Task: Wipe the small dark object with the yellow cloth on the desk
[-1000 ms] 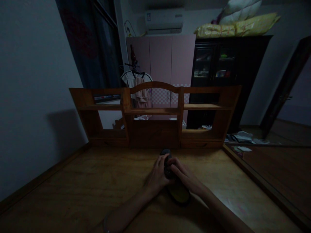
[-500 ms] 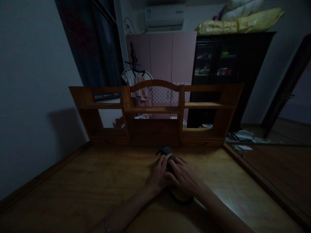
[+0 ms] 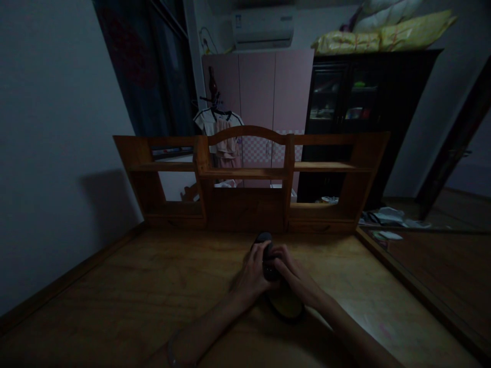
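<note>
At the far left, a shadow (image 3: 103,204) is cast on the pale wall (image 3: 49,153). Farther right, a thin band (image 3: 171,352) is worn on the left wrist, and the dark upper of a slipper (image 3: 286,305) is gripped by the left hand (image 3: 252,271), its fingers curled over it. The slipper is set near the middle of the wooden table (image 3: 164,276), in front of a shelf unit (image 3: 247,174), its yellowish insole partly exposed. The upper is touched by bent fingers of the right hand (image 3: 291,268); whether anything is pinched cannot be told.
</note>
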{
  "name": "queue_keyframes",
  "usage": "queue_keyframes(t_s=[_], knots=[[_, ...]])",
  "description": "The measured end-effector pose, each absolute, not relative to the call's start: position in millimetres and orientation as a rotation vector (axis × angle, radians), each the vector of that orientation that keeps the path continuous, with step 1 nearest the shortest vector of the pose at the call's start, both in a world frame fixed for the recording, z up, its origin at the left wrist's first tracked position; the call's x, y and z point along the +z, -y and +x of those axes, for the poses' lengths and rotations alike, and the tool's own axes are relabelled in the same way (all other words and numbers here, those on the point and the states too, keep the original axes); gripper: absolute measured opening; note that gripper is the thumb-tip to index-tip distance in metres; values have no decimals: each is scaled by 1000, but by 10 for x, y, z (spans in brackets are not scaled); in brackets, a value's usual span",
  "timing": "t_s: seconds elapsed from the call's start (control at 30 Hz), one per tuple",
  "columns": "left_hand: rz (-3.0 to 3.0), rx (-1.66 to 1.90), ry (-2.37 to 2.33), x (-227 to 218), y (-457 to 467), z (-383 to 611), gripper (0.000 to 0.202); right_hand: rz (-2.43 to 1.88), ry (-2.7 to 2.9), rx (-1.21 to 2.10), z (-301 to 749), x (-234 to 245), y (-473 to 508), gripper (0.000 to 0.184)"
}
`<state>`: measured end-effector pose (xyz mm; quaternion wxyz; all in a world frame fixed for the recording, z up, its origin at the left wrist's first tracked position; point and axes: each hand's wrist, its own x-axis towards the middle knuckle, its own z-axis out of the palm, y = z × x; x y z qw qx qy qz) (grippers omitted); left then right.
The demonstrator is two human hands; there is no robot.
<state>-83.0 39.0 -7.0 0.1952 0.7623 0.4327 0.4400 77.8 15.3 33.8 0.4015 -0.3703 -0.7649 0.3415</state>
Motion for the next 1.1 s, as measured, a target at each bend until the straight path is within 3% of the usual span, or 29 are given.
queue_keyframes(t_s=[0.2, 0.47, 0.57, 1.1], knots=[[2219, 1191, -1232, -112, -400, -822, 96, -964, 1925, 818, 765, 312, -183, 29], [2245, 1199, -1154, -143, -404, -829, 91, -1075, 2240, 229, 729, 298, -174, 30], [2252, 1182, -1155, -141, -409, -843, 88, -1049, 2295, 153, 716, 339, -161, 30], [2128, 1216, -1230, -99, -419, -844, 97, -933, 1948, 894, 775, 369, -159, 32]])
